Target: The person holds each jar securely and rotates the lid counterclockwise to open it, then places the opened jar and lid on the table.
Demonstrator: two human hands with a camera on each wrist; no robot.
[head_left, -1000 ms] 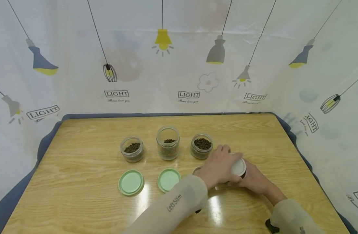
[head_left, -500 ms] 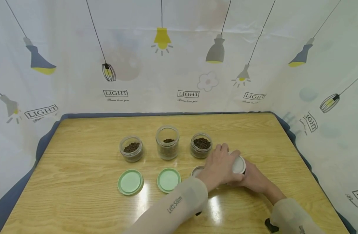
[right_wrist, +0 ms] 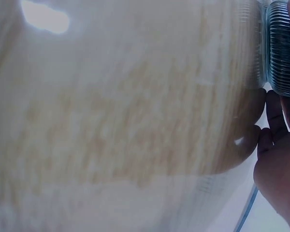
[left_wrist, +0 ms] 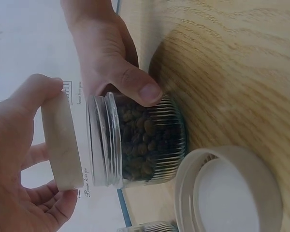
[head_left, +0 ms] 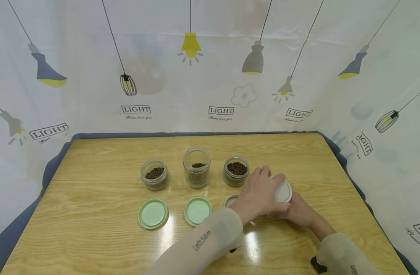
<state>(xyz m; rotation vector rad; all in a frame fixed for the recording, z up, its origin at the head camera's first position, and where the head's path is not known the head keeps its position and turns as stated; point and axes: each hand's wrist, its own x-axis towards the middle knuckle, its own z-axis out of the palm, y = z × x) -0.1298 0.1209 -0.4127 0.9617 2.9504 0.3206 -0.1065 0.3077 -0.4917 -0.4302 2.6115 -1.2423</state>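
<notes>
My left hand pinches a round white lid by its edge. The left wrist view has this lid just off the mouth of a ribbed glass jar, with a narrow gap between. Dark coffee beans fill much of that jar. My right hand grips the jar's side, its thumb lying across the glass in the left wrist view. From above, the left hand and lid hide most of the jar. Its ribbed base shows at the edge of the right wrist view.
Behind the hands stand three open glass jars of beans: a low one, a taller one and another low one. Two green lids lie in front of them. An upturned white lid rests beside the held jar.
The white lid in my left hand has shifted slightly to the right and up. My right hand stays in nearly the same place; the other jars and lids have not moved.
</notes>
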